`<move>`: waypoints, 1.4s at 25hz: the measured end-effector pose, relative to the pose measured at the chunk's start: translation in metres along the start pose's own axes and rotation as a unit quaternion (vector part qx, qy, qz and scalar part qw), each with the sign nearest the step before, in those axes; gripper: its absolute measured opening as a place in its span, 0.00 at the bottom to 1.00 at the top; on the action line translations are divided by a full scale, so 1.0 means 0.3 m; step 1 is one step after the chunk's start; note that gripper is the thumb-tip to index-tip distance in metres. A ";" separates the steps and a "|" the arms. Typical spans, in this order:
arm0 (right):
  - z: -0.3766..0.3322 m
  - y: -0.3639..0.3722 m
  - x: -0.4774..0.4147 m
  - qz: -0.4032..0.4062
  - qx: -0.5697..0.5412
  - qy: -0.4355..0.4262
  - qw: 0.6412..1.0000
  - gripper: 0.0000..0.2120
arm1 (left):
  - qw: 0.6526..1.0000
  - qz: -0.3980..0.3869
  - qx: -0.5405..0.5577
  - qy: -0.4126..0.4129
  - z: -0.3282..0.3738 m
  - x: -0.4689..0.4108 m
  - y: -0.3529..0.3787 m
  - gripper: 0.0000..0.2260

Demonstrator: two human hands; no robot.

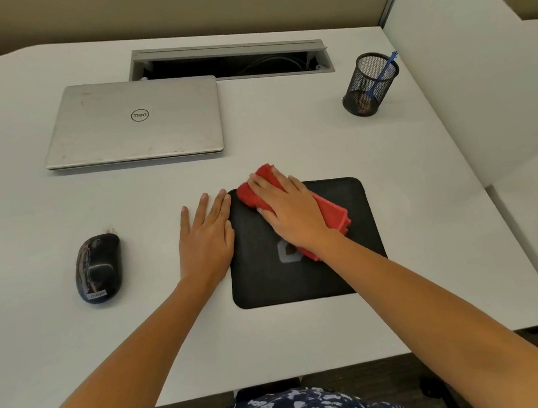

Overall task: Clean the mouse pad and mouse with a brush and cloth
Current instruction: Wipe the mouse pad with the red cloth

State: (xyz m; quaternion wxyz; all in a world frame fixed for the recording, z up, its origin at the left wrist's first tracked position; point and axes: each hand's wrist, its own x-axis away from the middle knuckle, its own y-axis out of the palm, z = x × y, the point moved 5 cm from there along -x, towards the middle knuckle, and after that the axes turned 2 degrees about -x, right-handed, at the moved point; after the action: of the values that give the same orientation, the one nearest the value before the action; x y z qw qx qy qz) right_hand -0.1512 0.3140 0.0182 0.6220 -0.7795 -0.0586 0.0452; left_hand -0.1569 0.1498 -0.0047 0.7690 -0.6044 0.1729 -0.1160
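Flat right hand presses cloth on mouse pad — left hand, fingers spread, perhaps touching it.

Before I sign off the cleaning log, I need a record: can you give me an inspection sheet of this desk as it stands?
Surface: white desk, bearing everything below.
Job's things: black mouse pad lies flat; red cloth sits on its far left part; black mouse is off the pad, on the desk to the left; no brush identified.
Clutter: closed silver laptop; black mesh cup holding a blue stick.
Grips: left hand flat on the desk at the pad's left edge; right hand pressed flat on the cloth.
Cables: dark cables inside the open cable slot at the desk's back.
Surroundings: white partition on the right.
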 end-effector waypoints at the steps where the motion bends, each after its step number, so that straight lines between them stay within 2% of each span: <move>1: -0.018 0.005 0.030 -0.005 0.006 -0.041 0.999 0.27 | 1.000 -0.001 0.000 0.000 -0.002 0.000 0.002 0.25; 3: -0.080 0.021 0.160 -0.029 0.000 -0.138 0.990 0.27 | 1.000 -0.003 -0.009 0.004 -0.003 0.003 0.006 0.25; 5: -0.129 0.041 0.291 -0.060 -0.015 -0.188 0.980 0.27 | 1.000 -0.003 -0.014 0.008 -0.005 0.001 0.010 0.25; 10: -0.123 0.047 0.298 -0.067 -0.024 -0.206 0.976 0.26 | 1.000 -0.002 -0.006 0.014 -0.001 -0.001 0.005 0.25; 12: -0.087 0.037 0.211 -0.049 -0.027 -0.169 0.984 0.26 | 1.000 -0.003 -0.007 0.012 -0.002 0.002 0.006 0.25; 17: -0.022 0.011 -0.028 -0.015 -0.009 -0.014 1.000 0.25 | 1.000 0.000 0.017 -0.005 0.002 0.002 0.002 0.25; 20: -0.044 0.017 -0.044 0.013 0.000 0.059 0.998 0.26 | 1.000 0.001 0.014 -0.007 -0.001 0.002 0.001 0.25; 23: -0.102 0.030 0.105 0.012 0.015 0.002 1.000 0.27 | 1.000 0.003 0.007 -0.007 -0.003 0.000 -0.001 0.26; 25: -0.030 0.017 0.225 0.013 0.023 -0.023 0.999 0.26 | 1.000 -0.003 0.002 -0.009 -0.005 -0.002 0.003 0.26; 26: 0.047 -0.001 0.260 0.023 0.018 0.004 1.000 0.26 | 1.000 -0.006 0.001 -0.011 -0.009 -0.003 0.005 0.27; 29: 0.279 -0.062 0.271 0.040 -0.009 0.177 0.983 0.26 | 1.000 -0.006 0.006 -0.009 -0.007 -0.001 0.004 0.29; 30: 0.313 -0.068 0.246 0.039 -0.009 0.210 0.977 0.26 | 1.000 -0.006 0.007 -0.007 -0.008 -0.001 0.005 0.29; 32: 0.293 -0.066 0.180 0.045 0.007 0.221 0.974 0.26 | 1.000 -0.007 0.007 -0.005 -0.008 -0.001 0.008 0.29; 35: 0.150 -0.027 0.083 0.033 0.024 0.165 0.986 0.27 | 1.000 -0.008 0.006 -0.005 -0.005 -0.003 0.009 0.27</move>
State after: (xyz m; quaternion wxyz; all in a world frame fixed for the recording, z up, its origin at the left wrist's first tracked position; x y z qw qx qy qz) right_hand -0.1332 0.3628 0.0162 0.6400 -0.7626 0.0713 -0.0621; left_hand -0.1585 0.1493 -0.0074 0.7727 -0.6015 0.1636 -0.1201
